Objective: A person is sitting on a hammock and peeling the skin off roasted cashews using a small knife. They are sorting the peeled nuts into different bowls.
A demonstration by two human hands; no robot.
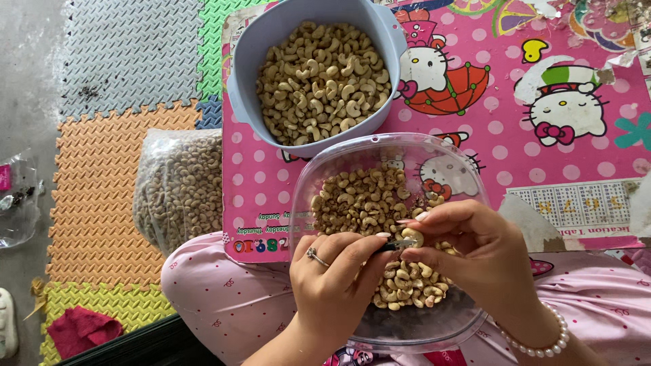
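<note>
My left hand (336, 274), with a ring on one finger, grips a small dark-handled blade (397, 244) over a clear plastic bowl (407, 325). My right hand (478, 247), a pearl bracelet at its wrist, pinches one pale cashew nut (412, 236) against the blade's tip. Both hands hover above the clear bowl, which rests on my lap and holds several cashews in two heaps. A blue-grey plastic bowl (244, 102) full of cashews stands just beyond it.
A pink cartoon-print table (576, 169) carries the blue-grey bowl. A clear bag of cashews (180, 186) lies on coloured foam floor mats (95, 203) at the left. A red cloth (81, 329) lies at the lower left. Bare concrete floor runs along the far left.
</note>
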